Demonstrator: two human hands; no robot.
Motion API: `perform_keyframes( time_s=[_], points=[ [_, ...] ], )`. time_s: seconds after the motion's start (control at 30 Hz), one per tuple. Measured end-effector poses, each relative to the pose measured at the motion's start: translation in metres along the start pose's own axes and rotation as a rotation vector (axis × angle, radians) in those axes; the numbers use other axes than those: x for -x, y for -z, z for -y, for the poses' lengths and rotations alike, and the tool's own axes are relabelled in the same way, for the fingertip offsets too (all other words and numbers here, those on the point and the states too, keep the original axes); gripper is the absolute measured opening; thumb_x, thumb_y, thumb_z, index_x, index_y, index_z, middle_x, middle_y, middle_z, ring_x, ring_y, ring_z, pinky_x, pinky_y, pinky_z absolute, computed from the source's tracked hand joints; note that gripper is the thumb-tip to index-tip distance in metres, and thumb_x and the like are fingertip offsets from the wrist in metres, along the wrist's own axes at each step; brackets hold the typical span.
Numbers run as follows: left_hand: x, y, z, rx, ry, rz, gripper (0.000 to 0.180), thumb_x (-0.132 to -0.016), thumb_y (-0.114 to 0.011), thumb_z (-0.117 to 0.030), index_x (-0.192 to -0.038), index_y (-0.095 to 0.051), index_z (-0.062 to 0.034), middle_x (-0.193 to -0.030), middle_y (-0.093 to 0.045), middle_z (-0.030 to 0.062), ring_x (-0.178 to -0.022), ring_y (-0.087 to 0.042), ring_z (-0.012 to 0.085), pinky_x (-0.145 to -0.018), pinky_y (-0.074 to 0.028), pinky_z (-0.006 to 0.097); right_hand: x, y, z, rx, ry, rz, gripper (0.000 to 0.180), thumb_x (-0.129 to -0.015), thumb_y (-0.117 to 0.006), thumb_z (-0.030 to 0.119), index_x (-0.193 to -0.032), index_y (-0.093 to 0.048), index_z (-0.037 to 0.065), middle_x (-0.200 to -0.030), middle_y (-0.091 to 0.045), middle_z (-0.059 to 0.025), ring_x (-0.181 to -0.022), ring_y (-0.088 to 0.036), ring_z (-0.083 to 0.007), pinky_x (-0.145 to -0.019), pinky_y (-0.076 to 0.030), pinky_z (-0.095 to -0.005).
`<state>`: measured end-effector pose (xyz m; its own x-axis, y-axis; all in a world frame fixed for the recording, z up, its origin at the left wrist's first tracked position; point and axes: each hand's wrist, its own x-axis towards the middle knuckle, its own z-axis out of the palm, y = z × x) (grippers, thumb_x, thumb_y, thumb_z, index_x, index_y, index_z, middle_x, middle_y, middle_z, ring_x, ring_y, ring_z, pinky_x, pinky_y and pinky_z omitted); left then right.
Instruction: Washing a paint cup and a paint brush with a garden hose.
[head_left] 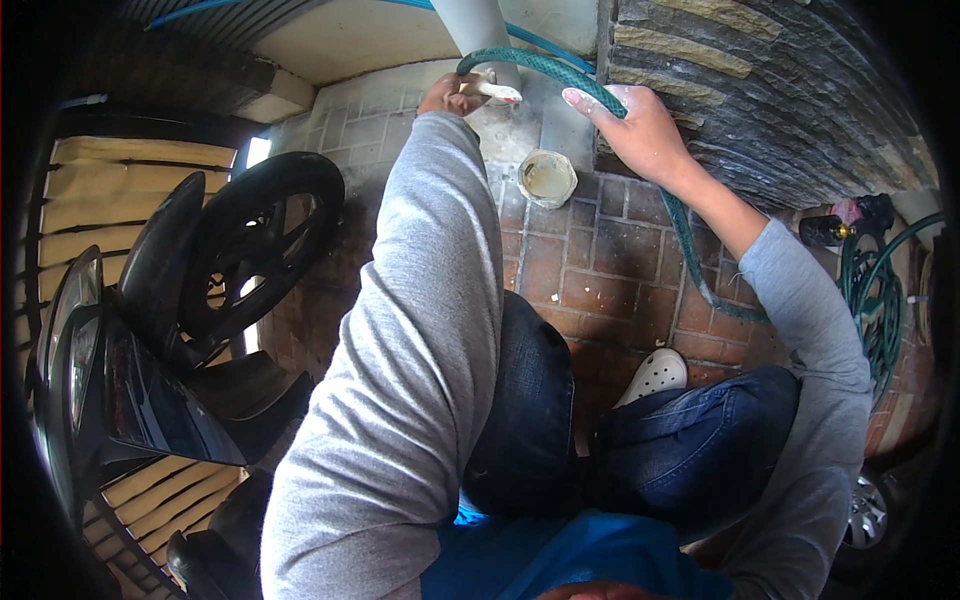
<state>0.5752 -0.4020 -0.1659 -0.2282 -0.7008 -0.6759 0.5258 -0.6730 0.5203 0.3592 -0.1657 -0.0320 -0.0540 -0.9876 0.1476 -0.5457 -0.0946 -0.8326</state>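
Note:
Thumb and fingers of my right hand [640, 130] are closed round a green garden hose [545, 65], and white residue marks the thumb. From there the hose arcs left to my left hand [447, 97], where its end comes close to the fingers. My left hand is closed on a pale, white-smeared handle-like tool [492, 91] with a red spot at its tip; its other end is hidden. Below and between the hands, a small whitish tub [547, 179] with cloudy liquid stands on the brick paving.
A white pipe [472, 25] rises behind my left hand. On the right is a stone-clad wall [740, 90], with a coiled hose [872, 310] lower down. A motorcycle wheel [262, 245] stands on the left. Brick paving [605, 275] lies before my knees.

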Motion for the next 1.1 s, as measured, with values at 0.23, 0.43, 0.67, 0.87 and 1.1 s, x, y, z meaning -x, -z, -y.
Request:
perform_keyframes(
  time_s=[0.23,0.43,0.67,0.87,1.1],
  points=[
    [0.029,0.013,0.005,0.027,-0.113,0.094,0.018,-0.095,-0.043,-0.009,-0.111,-0.051,-0.0032,-0.096,-0.063,0.0177,-0.064,-0.059,0.0247,-0.054,-0.053,0.032,0.0,-0.003,-0.002,0.032,-0.024,-0.003,0.048,-0.09,-0.06,0.044,-0.072,-0.063,-0.001,-0.053,-0.044,-0.0023,-0.054,-0.038,-0.011,-0.054,-0.037,-0.0305],
    [0.007,0.025,0.003,-0.147,-0.131,0.123,0.019,-0.094,-0.046,-0.009,-0.112,-0.05,-0.0025,-0.095,-0.063,0.0157,-0.063,-0.057,0.0205,-0.052,-0.049,0.028,-0.002,-0.002,-0.005,0.025,-0.042,0.012,0.049,-0.086,-0.062,0.049,-0.076,-0.067,0.001,-0.054,-0.053,-0.01,-0.053,-0.05,-0.0209,-0.058,-0.043,-0.0362],
    [0.003,0.027,0.003,-0.187,-0.116,0.138,0.026,-0.092,-0.047,-0.006,-0.116,-0.047,0.0015,-0.1,-0.062,0.0179,-0.073,-0.059,0.0235,-0.062,-0.05,0.028,-0.004,-0.003,-0.009,-0.027,0.02,-0.045,0.052,-0.085,-0.062,0.05,-0.072,-0.064,0.0,-0.051,-0.048,-0.0102,-0.052,-0.044,-0.0211,-0.057,-0.042,-0.0368],
    [-0.004,0.031,0.005,-0.21,-0.119,0.133,0.031,-0.089,-0.047,-0.005,-0.119,-0.044,0.005,-0.104,-0.06,0.0198,-0.081,-0.06,0.0261,-0.071,-0.05,0.029,-0.002,-0.001,-0.008,0.043,-0.002,0.021,0.048,-0.09,-0.06,0.045,-0.075,-0.064,0.0,-0.054,-0.044,-0.0016,-0.055,-0.038,-0.0107,-0.054,-0.036,-0.0302],
    [-0.011,0.047,-0.002,0.147,0.255,1.125,0.038,-0.087,-0.048,-0.002,-0.123,-0.041,0.0091,-0.109,-0.058,0.0219,-0.091,-0.062,0.0291,-0.081,-0.051,0.03,-0.002,-0.003,-0.005,0.0,-0.007,-0.001,0.049,-0.09,-0.06,0.045,-0.073,-0.063,-0.001,-0.054,-0.044,-0.0017,-0.055,-0.037,-0.0107,-0.054,-0.037,-0.0305]
  ],
)
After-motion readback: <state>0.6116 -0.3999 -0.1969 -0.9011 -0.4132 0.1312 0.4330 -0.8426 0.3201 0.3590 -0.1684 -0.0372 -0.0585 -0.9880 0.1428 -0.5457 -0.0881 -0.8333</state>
